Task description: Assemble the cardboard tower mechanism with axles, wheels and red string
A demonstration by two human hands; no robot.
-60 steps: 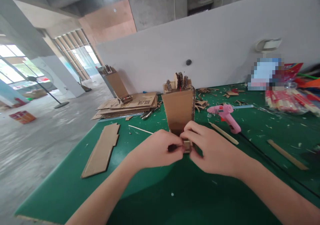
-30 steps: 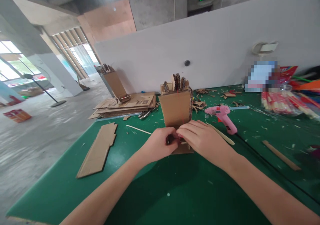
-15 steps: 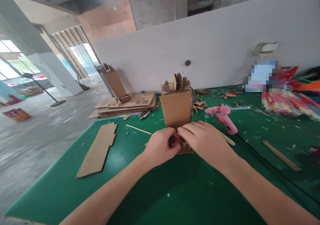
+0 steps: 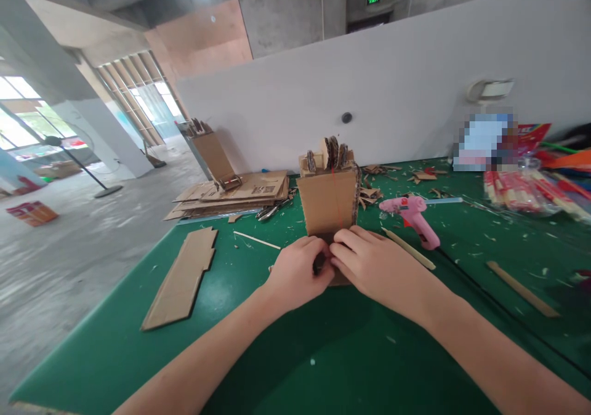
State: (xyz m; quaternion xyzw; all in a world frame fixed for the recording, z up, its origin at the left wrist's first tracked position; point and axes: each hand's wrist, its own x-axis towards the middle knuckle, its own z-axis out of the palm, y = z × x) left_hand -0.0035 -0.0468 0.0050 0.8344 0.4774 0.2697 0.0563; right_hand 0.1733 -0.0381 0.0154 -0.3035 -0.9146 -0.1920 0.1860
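A brown cardboard model stands upright on the green table, with rounded corrugated pieces along its top. Down its front panel runs a thin red line, like a thread, reaching toward my fingers. My left hand is at the model's lower front, thumb and fingers curled together in a pinch. Against it, my right hand has its fingers bent and pressed together at the same spot. Whatever lies between the fingertips is hidden by the hands, which also cover much of the model's base.
Right of the model lie a pink glue gun with a black cable and a wooden stick. A notched cardboard piece lies left. Behind it are stacked cardboard sheets, a second cardboard model and pliers.
My right hand has shifted slightly, its fingers bending more at the pinch. The model has moved a little to the right, and the red line shows more plainly on its front.
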